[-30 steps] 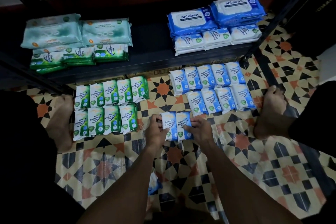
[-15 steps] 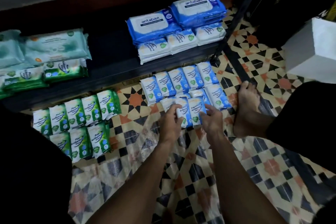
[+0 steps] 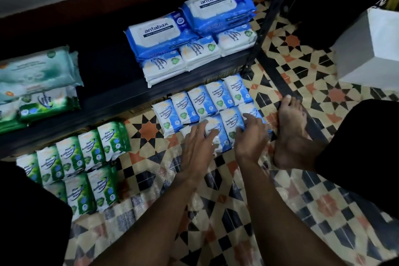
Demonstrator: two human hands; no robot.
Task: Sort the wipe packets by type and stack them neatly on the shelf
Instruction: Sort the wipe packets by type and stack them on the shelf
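Observation:
Several small blue wipe packets lie in two rows on the patterned floor in front of the dark shelf. My left hand rests flat, fingers straight, on the near row's left packets. My right hand lies on the near row's right packets, its fingers spread over them. Small green wipe packets lie in two rows at the lower left. On the shelf, large blue packs sit on white-blue packets; large pale green packs sit on green packets at the left.
My bare right foot stands just right of the blue packets. A black shelf upright rises beside the blue packs. A white box sits on the floor at the far right. My dark-clothed knees fill both lower corners.
My hands carried the blue packets forward onto the near row, and both now lie flat on them. The camera has swung right and closer.

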